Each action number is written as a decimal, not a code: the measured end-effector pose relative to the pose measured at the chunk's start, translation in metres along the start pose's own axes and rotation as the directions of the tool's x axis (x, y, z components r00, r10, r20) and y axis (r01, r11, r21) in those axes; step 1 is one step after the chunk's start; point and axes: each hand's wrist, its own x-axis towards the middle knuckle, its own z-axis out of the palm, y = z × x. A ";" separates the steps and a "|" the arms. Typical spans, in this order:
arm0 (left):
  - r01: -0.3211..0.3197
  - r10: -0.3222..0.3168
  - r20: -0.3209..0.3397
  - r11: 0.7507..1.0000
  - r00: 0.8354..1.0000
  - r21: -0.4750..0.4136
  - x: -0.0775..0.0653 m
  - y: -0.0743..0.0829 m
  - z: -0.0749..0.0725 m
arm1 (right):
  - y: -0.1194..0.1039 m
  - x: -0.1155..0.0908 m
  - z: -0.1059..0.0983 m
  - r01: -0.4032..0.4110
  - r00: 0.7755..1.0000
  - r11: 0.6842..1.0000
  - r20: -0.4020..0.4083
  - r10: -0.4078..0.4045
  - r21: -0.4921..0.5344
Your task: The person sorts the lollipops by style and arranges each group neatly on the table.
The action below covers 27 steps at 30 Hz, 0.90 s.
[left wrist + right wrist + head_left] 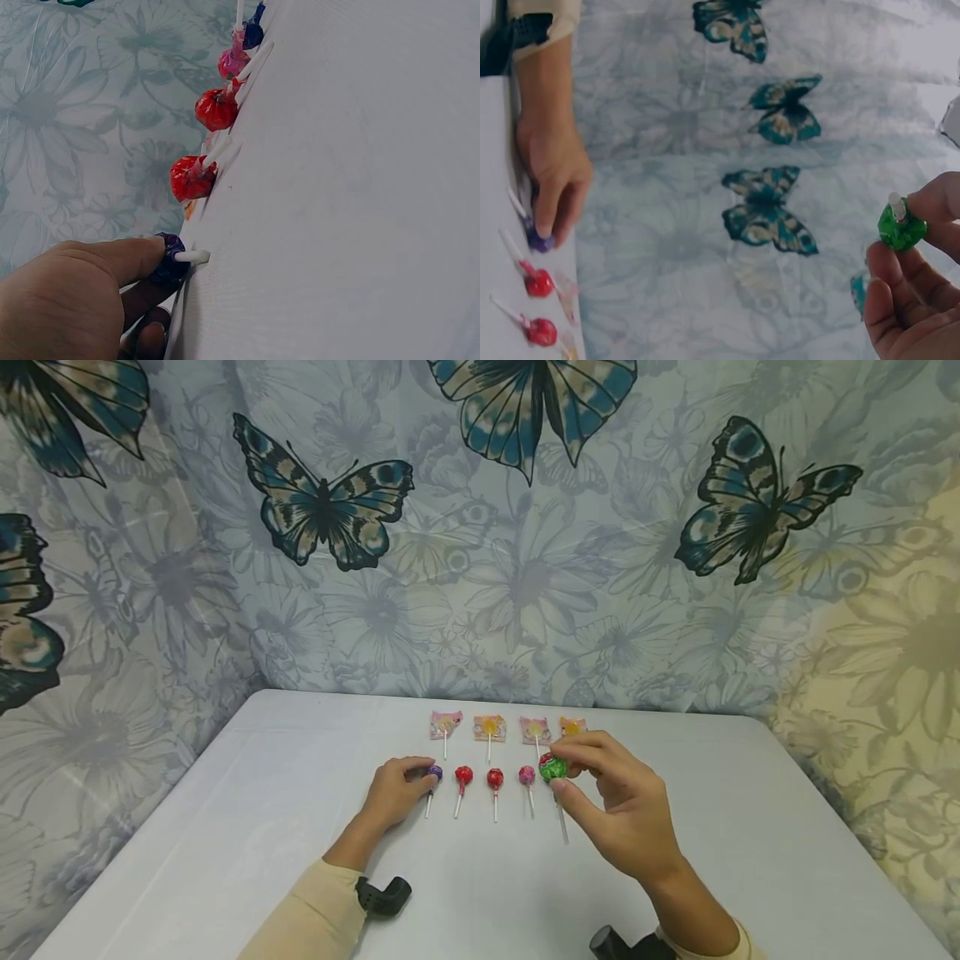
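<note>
At the left end of a row of lollipops, my left hand [396, 790] pinches the purple lollipop [171, 259] by its wrapped head, its stick [428, 806] towards me. My right hand [628, 810] holds up a green lollipop [901, 227] between thumb and fingers at the row's right end. Between the hands lie a red lollipop [463, 775], a second red lollipop [495, 778] and a pink lollipop [527, 775]. A dark blue lollipop [253, 31] shows beyond the pink one in the left wrist view; in the head view the right hand's side largely hides it.
Behind the row lie several flat lollipops in clear wrappers, such as a pink one [446, 725] and a yellow one [490, 727]. They lie on a white table [300, 760]. A butterfly-patterned cloth [525, 610] hangs along its back and sides.
</note>
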 end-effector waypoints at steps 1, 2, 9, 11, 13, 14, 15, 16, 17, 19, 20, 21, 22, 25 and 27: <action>0.001 -0.001 0.000 1.000 1.000 0.000 0.000 0.000 0.000 | 0.001 0.000 -0.003 -0.007 1.000 1.000 -0.006 0.007 -0.011; 0.000 0.000 -0.001 1.000 1.000 0.002 0.000 0.000 0.000 | 0.003 0.000 -0.006 -0.011 1.000 1.000 -0.012 0.011 -0.018; 0.006 -0.006 0.004 1.000 1.000 0.008 0.001 -0.001 0.000 | 0.018 -0.002 -0.028 -0.022 0.998 0.999 -0.052 0.021 -0.029; 0.009 -0.009 0.003 1.000 1.000 0.008 0.001 -0.001 0.000 | 0.023 -0.002 -0.033 -0.032 0.998 0.999 -0.061 0.029 -0.038; 0.008 -0.008 0.003 1.000 1.000 0.007 0.001 -0.001 -0.001 | 0.029 -0.004 -0.038 -0.043 0.997 0.998 -0.071 0.039 -0.051; 0.007 -0.007 0.002 1.000 1.000 0.007 0.001 0.000 -0.001 | 0.032 -0.005 -0.040 -0.051 0.996 0.997 -0.077 0.047 -0.061; 0.006 -0.006 0.002 1.000 1.000 0.009 0.001 0.000 0.000 | 0.035 -0.006 -0.042 -0.062 0.995 0.995 -0.082 0.056 -0.076; 0.004 -0.005 0.001 1.000 1.000 0.010 0.000 0.000 0.000 | 0.038 -0.007 -0.044 -0.073 0.994 0.994 -0.087 0.066 -0.082; 0.003 -0.003 0.001 1.000 1.000 0.011 0.000 0.000 0.000 | 0.041 -0.008 -0.045 -0.085 0.993 0.992 -0.091 0.076 -0.093; 0.002 -0.002 0.002 1.000 1.000 0.013 0.000 0.001 0.000 | 0.047 -0.011 -0.047 -0.113 0.990 0.986 -0.100 0.101 -0.120; 0.005 -0.005 0.002 1.000 1.000 0.013 0.000 0.001 0.000 | 0.050 -0.013 -0.049 -0.132 0.987 0.983 -0.104 0.119 -0.128; 0.006 -0.006 0.002 1.000 1.000 0.011 0.000 0.002 0.000 | 0.053 -0.014 -0.049 -0.153 0.984 0.978 -0.109 0.139 -0.139; 0.004 -0.004 0.002 1.000 1.000 0.011 0.000 0.002 0.000 | 0.056 -0.016 -0.050 -0.173 0.981 0.974 -0.112 0.157 -0.148; 0.004 -0.004 -0.002 1.000 1.000 0.006 -0.001 0.002 -0.001 | 0.064 -0.020 -0.053 -0.249 0.965 0.951 -0.132 0.228 -0.182; 0.003 -0.003 -0.008 1.000 1.000 0.009 -0.001 0.003 -0.001 | 0.067 -0.022 -0.054 -0.307 0.948 0.929 -0.146 0.281 -0.205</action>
